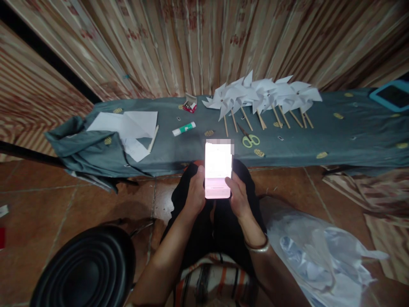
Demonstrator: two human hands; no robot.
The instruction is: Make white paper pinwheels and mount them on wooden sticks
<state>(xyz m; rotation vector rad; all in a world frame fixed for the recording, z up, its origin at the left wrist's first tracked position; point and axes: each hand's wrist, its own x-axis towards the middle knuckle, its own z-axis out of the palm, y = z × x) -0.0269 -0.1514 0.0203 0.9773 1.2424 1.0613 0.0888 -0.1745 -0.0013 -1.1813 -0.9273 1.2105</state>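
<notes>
Both hands grip a lit smartphone (217, 168) upright above my lap. My left hand (195, 192) wraps its left edge, and my right hand (238, 196) holds its right edge with the thumb over the lower part of the bright screen. What the screen says is washed out. Beyond the phone, green-handled scissors (251, 140) lie on the cloth-covered table (179, 157). Several white paper pinwheels (265, 94) on wooden sticks lie in an overlapping row behind them. A glue stick (183, 128) rests to the left, near a small red box (190, 104) of metal bits.
White paper sheets (140, 121) and a pale pen-like stick (154, 138) lie at the table's left. A blue-framed tablet (391, 94) is at the far right. On the floor stand a round black stool (86, 268) and a translucent plastic bag (319, 251). A curtain (191, 47) hangs behind.
</notes>
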